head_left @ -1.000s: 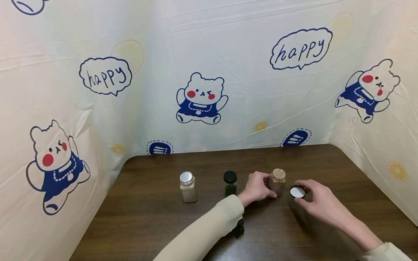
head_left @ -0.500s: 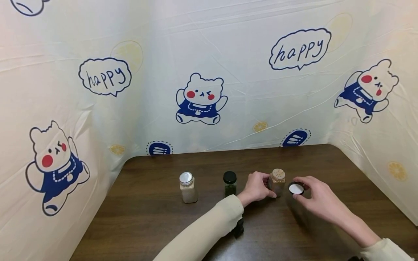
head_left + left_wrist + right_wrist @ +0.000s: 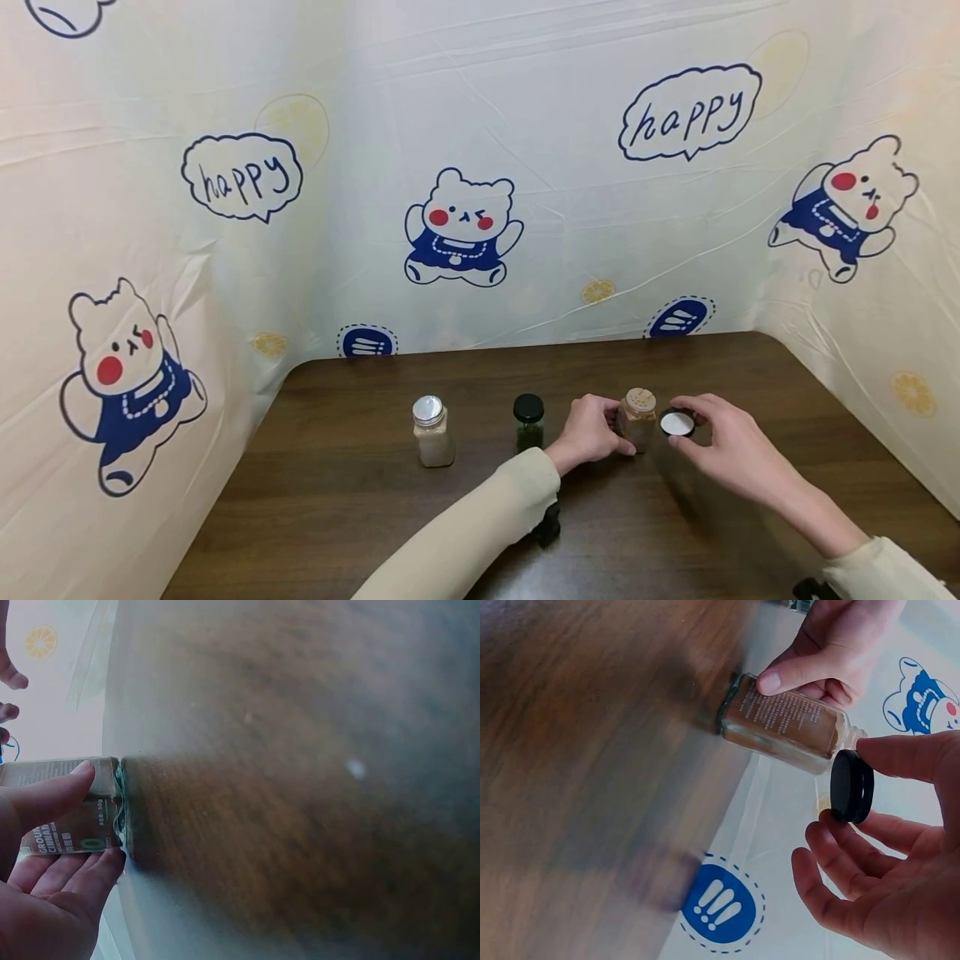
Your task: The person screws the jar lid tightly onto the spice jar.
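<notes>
My left hand (image 3: 589, 430) grips a square glass spice jar (image 3: 637, 427) of brown powder, which stands upright on the table. The jar's top is a pale shaker insert (image 3: 640, 399) with holes. In the left wrist view, thumb and fingers hold opposite sides of the labelled jar (image 3: 109, 781) near its base. My right hand (image 3: 738, 446) pinches a round black lid (image 3: 678, 423) by its edge, just right of the jar and off the table. Its white inside shows in the head view. In the right wrist view the lid (image 3: 846, 786) overlaps the jar's neck.
Left of my left hand stands a black-capped jar (image 3: 528, 421) with green contents. Farther left is a silver-capped jar (image 3: 433, 437) of pale powder. The brown wooden table (image 3: 337, 500) meets a printed curtain (image 3: 465, 100) at the back and sides.
My right hand has moved the lid slightly away from me and a little left, closer to the jar's top. The left hand and the jar have stayed in place.
</notes>
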`<act>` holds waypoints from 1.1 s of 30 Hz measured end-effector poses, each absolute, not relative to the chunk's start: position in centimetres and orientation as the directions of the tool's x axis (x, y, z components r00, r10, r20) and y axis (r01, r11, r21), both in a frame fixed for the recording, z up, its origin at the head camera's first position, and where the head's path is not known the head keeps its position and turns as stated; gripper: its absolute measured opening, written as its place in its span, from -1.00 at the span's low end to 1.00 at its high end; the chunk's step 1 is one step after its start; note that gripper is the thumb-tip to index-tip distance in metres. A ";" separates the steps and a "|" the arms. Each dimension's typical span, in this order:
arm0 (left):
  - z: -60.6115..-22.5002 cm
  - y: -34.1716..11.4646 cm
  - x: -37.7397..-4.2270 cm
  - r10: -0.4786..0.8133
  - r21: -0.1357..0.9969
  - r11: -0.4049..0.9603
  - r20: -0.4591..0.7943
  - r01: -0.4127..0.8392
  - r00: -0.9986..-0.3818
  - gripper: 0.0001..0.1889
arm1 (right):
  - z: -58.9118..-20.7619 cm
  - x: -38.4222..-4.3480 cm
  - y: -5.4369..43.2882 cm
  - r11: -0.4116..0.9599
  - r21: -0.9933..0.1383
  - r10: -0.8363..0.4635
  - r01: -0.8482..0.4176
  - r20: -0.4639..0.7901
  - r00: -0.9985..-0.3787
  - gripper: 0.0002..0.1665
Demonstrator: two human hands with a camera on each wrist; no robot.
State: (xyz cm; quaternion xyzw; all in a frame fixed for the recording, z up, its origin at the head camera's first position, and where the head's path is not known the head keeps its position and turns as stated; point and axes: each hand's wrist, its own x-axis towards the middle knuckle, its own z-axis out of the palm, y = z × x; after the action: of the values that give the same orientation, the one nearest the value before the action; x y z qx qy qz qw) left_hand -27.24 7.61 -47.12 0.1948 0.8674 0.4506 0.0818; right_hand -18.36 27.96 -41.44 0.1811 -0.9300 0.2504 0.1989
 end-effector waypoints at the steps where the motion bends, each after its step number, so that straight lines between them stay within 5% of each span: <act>1: -47.1 7.6 -27.2 0.414 0.813 0.517 0.034 0.266 -0.910 -0.44 | -41.3 -18.4 28.0 0.810 -0.396 -0.235 -0.432 0.455 -0.859 -0.52; 33: -47.1 7.7 -27.2 0.418 0.805 0.521 0.048 0.283 -0.907 -0.48 | -40.6 -19.1 27.5 0.824 -0.413 -0.225 -0.388 0.389 -0.893 -0.51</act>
State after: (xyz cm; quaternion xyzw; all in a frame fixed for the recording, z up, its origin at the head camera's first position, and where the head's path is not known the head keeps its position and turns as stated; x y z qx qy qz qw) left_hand -27.21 7.71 -47.11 0.2018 0.8689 0.4456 0.0757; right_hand -19.15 27.49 -40.56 0.1629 -0.9408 0.2480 0.1639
